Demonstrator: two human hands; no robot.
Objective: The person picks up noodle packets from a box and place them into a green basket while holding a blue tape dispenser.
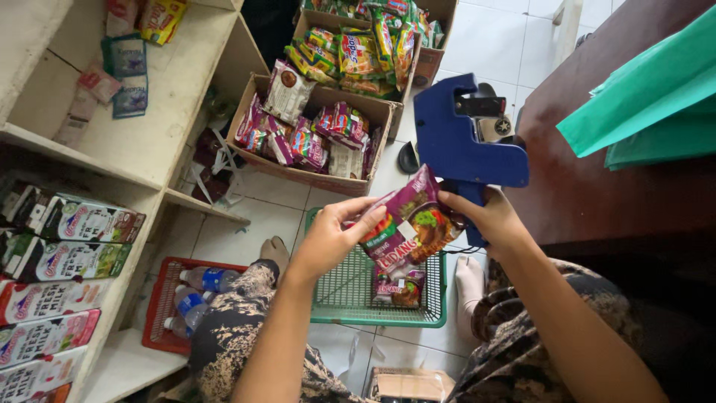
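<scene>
Noodle packet [409, 224], maroon, held mid-frame over green basket [432, 317]. Left hand [328, 239] pinches packet's 9 o'clock edge; right hand [488, 216] grips blue label gun [466, 142], fingertips steadying packet at 3 o'clock. Step, by judgement: labelling. Next calls for gun nose pressed flat against packet face.

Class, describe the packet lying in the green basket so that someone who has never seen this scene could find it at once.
Find the green mesh basket on the tiled floor between the seated person's feet. The small purple packet lies flat at its right end, alone there. Unlike the matching purple packet held above it by the left hand and right hand, no hand touches it.
</scene>
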